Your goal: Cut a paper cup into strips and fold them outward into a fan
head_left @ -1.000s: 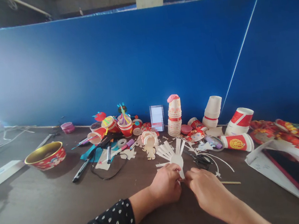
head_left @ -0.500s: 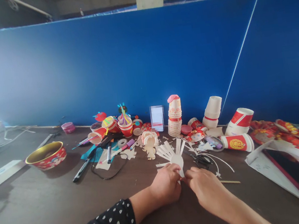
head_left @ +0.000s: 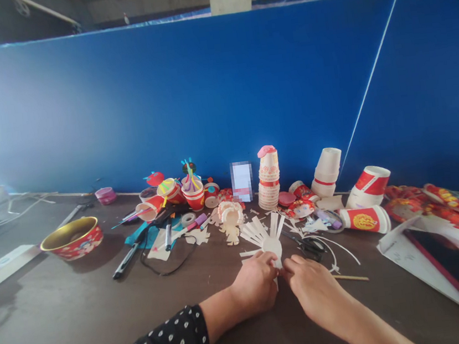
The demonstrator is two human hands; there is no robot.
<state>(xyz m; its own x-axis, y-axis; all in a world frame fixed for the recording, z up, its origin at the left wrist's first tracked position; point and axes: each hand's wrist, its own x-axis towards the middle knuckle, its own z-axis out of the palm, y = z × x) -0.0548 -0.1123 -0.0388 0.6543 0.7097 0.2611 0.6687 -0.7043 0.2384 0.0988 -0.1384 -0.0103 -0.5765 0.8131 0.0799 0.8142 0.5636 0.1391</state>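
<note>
A white paper cup cut into strips (head_left: 264, 234) lies splayed like a fan on the dark table, its round base facing up. My left hand (head_left: 255, 283) pinches the near edge of the round base. My right hand (head_left: 313, 290) comes in from the other side, its fingertips pinching a paper strip at the same spot. Black-handled scissors (head_left: 308, 247) lie just beyond my right hand, among curled white paper strips (head_left: 339, 249). A small paper doll figure (head_left: 232, 232) stands out beyond the fan on the left.
A red and gold bowl (head_left: 73, 240) stands at left. Several paper cups, a tall cup stack (head_left: 268, 187), markers, tape and a black cable crowd the back. A wooden stick (head_left: 351, 278) lies right, near a dark tablet (head_left: 445, 262). A blue wall (head_left: 162, 102) closes the back.
Both hands stay at the paper with only slight finger shifts. The whole scene has drifted a few pixels in view.
</note>
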